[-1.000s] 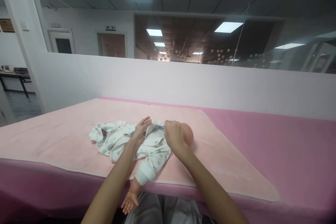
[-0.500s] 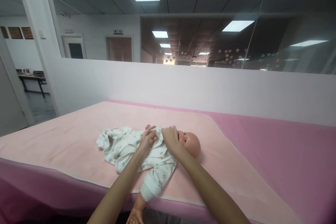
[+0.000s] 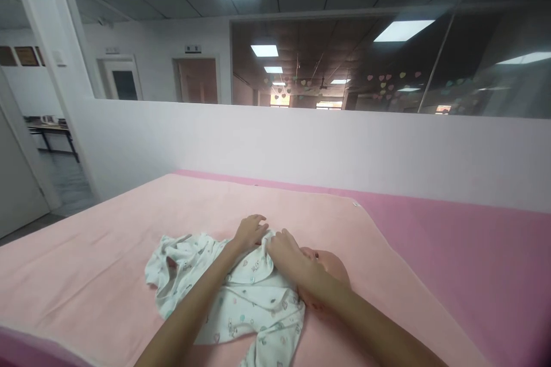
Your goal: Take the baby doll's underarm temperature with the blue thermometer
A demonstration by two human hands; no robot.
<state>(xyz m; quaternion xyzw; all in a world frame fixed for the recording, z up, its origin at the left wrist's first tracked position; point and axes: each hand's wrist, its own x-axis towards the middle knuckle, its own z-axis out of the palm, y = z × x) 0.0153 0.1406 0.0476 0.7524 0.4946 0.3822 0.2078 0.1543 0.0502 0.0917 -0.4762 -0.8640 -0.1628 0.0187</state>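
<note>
Item: doll [image 3: 333,266] in a printed garment [image 3: 253,309], lying on the peach mat [image 3: 112,235] over the pink bench [image 3: 473,258]. My right grip [image 3: 282,251] is curled at the collar, apparently pinching cloth; fingertips hidden. My left grip [image 3: 252,230] is at the garment's far edge, fingers partly bent; whether it pinches anything I cannot tell. Judged handling: cloth soft, easily rucked, best held by the collar edge; doll light, firm, best steadied at the torso. Against half a second ago: my left grip sits farther across the chest; the doll's near hand has left view.
</note>
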